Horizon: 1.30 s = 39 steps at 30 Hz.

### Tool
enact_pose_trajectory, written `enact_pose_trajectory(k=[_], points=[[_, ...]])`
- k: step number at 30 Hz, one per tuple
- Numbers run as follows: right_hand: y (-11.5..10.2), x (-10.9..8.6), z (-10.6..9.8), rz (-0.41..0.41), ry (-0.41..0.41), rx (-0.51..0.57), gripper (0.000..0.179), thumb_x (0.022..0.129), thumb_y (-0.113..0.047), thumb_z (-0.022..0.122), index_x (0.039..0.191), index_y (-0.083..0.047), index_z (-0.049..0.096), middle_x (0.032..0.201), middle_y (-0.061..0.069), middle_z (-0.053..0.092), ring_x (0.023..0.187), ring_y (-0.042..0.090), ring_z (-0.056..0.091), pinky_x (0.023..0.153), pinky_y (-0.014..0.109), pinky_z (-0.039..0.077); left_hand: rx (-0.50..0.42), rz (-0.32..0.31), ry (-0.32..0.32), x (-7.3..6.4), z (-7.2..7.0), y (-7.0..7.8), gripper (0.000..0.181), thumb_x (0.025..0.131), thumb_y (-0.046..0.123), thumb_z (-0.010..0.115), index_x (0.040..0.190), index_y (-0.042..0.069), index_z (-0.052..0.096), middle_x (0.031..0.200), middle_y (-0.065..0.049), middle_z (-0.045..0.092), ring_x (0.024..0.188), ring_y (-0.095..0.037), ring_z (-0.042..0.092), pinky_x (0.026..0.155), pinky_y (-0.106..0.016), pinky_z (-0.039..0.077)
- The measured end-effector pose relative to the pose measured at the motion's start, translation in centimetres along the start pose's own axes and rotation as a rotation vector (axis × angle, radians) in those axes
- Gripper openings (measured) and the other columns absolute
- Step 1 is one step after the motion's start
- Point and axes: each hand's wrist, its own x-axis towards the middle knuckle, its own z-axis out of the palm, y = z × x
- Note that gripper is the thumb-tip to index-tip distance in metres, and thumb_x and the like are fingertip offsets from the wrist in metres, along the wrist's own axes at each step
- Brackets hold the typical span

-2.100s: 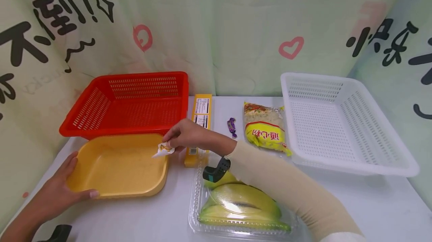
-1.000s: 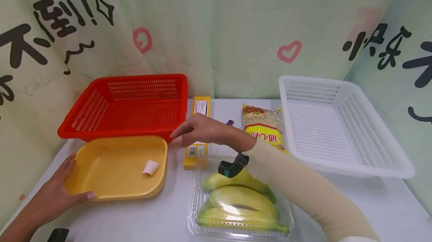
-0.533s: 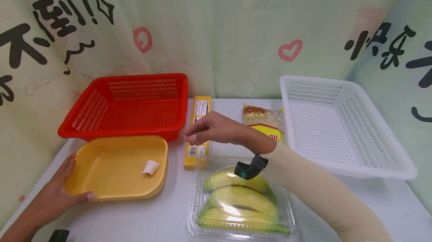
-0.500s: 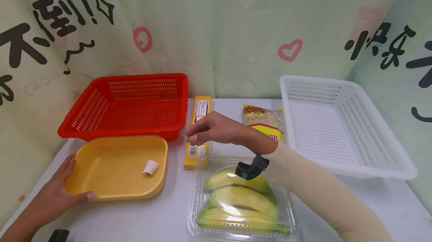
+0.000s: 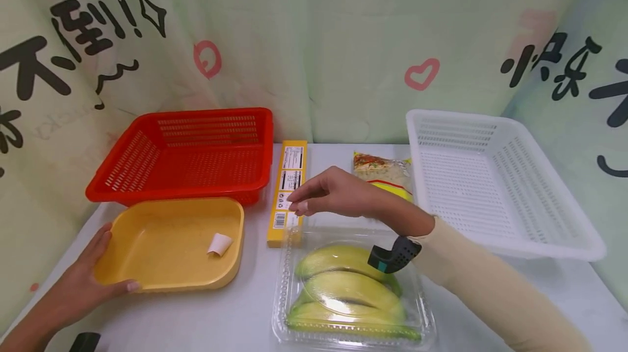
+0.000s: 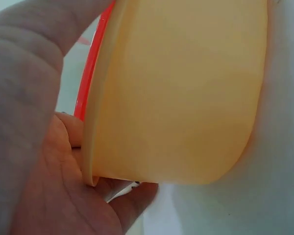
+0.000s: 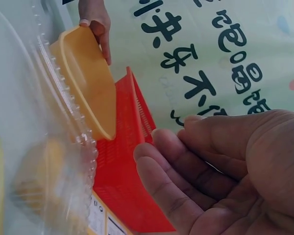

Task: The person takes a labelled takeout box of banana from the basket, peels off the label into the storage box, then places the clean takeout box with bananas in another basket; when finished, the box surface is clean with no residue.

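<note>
My left hand (image 5: 88, 273) grips the left end of a yellow plastic basin (image 5: 162, 256), its thumb along the front rim and its fingers at the far side. In the left wrist view the basin's outer wall (image 6: 186, 98) sits between thumb and fingers. A small curled white wrapper (image 5: 219, 243) lies in the basin, towards the right. My right hand (image 5: 338, 194) hovers with loosely curled fingers, its fingertips over a long yellow box (image 5: 293, 164) with printed labels. In the right wrist view nothing is between those fingers (image 7: 171, 196).
A clear lidded container (image 5: 281, 308) holds several bananas in front. A red basket (image 5: 216, 164) stands behind the basin, and a white basket (image 5: 471, 194) at the right. Beside the white one lies a bag of pasta (image 5: 382, 164), partly covered by the right hand.
My right hand released the white wrapper into the basin and moved back to the right, over the yellow box. A small purple-wrapped candy is now hidden behind that hand. The left hand stayed put.
</note>
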Motion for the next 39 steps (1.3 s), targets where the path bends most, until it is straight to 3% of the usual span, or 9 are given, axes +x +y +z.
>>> enact_pose_trajectory(k=[7, 12, 17, 20, 24, 27, 29, 32, 39], points=[[1.2, -1.7, -0.5, -0.042, 0.038, -0.038, 0.029, 0.094, -0.013, 0.066, 0.121, -0.002, 0.068, 0.105, 0.006, 0.072, 0.098, 0.019, 0.068, 0.09, 0.037, 0.052, -0.02, 0.056, 0.014, 0.1, 0.1, -0.1, 0.109, 0.092, 0.055, 0.056, 0.147, 0.006, -0.024, 0.153, -0.028, -0.022, 0.134, -0.058, -0.002, 0.1, -0.076, 0.004], [1.6, -2.8, -0.8, -0.09, 0.078, -0.076, 0.03, 0.094, -0.013, 0.065, 0.122, 0.0, 0.066, 0.106, 0.003, 0.072, 0.1, 0.02, 0.067, 0.087, 0.034, 0.054, 0.071, 0.15, 0.205, -0.5, 0.3, 0.9, 0.098, 0.093, 0.05, 0.054, 0.15, -0.006, -0.003, 0.156, -0.027, -0.016, 0.138, -0.053, -0.011, 0.095, -0.072, -0.021], [2.1, -4.4, -1.0, -0.103, 0.13, -0.09, 0.03, 0.094, -0.013, 0.066, 0.121, -0.001, 0.067, 0.107, 0.004, 0.072, 0.1, 0.016, 0.068, 0.087, 0.031, 0.053, 0.041, 0.256, 0.327, -1.7, 0.9, 4.2, 0.095, 0.09, 0.04, 0.066, 0.153, -0.002, 0.009, 0.161, -0.017, -0.006, 0.143, -0.045, -0.005, 0.103, -0.066, -0.018], [2.8, -5.4, -1.1, -0.116, 0.17, -0.082, 0.03, 0.094, -0.011, 0.065, 0.121, 0.001, 0.066, 0.108, 0.007, 0.071, 0.102, 0.018, 0.067, 0.087, 0.03, 0.053, -0.008, 0.308, 0.303, -2.4, 1.4, 6.9, 0.095, 0.089, 0.038, 0.07, 0.156, 0.007, 0.009, 0.163, -0.01, 0.002, 0.144, -0.042, 0.006, 0.106, -0.069, 0.011], [4.1, -6.5, -1.2, -0.151, 0.238, -0.102, 0.031, 0.095, -0.01, 0.063, 0.123, 0.003, 0.064, 0.111, 0.008, 0.07, 0.103, 0.017, 0.066, 0.086, 0.029, 0.053, -0.072, 0.396, 0.238, -3.1, 1.9, 10.0, 0.091, 0.089, 0.032, 0.072, 0.157, 0.016, 0.013, 0.162, -0.004, 0.015, 0.137, -0.04, 0.033, 0.097, -0.044, 0.043], [4.8, -7.5, -1.2, -0.183, 0.286, -0.122, 0.032, 0.096, -0.009, 0.062, 0.125, 0.003, 0.063, 0.113, 0.008, 0.069, 0.104, 0.016, 0.066, 0.084, 0.028, 0.054, -0.098, 0.411, 0.168, -3.3, 2.4, 11.7, 0.089, 0.09, 0.035, 0.07, 0.157, 0.018, 0.015, 0.16, -0.003, 0.02, 0.135, -0.038, 0.038, 0.098, -0.037, 0.042], [5.2, -8.0, -1.1, -0.21, 0.312, -0.119, 0.032, 0.096, -0.007, 0.061, 0.125, 0.004, 0.062, 0.113, 0.009, 0.069, 0.105, 0.019, 0.066, 0.084, 0.029, 0.055, -0.106, 0.38, 0.115, -3.4, 2.8, 12.7, 0.087, 0.091, 0.042, 0.067, 0.157, 0.018, 0.015, 0.16, -0.003, 0.02, 0.138, -0.036, 0.033, 0.098, -0.053, 0.04], [5.6, -8.9, -0.9, -0.235, 0.341, -0.104, 0.032, 0.096, -0.006, 0.06, 0.126, 0.004, 0.061, 0.112, 0.01, 0.069, 0.105, 0.021, 0.066, 0.085, 0.028, 0.054, -0.127, 0.35, 0.055, -3.6, 3.4, 13.9, 0.088, 0.09, 0.049, 0.064, 0.157, 0.018, 0.016, 0.161, -0.001, 0.018, 0.143, -0.033, 0.023, 0.102, -0.058, 0.035], [7.2, -10.8, -0.4, -0.221, 0.389, -0.112, 0.032, 0.096, -0.006, 0.06, 0.127, 0.003, 0.061, 0.117, 0.01, 0.068, 0.108, 0.013, 0.064, 0.088, 0.024, 0.051, -0.211, 0.384, -0.017, -3.9, 5.0, 15.8, 0.089, 0.087, 0.056, 0.063, 0.157, 0.027, 0.017, 0.16, 0.005, 0.018, 0.143, -0.029, 0.026, 0.102, -0.051, 0.037]])
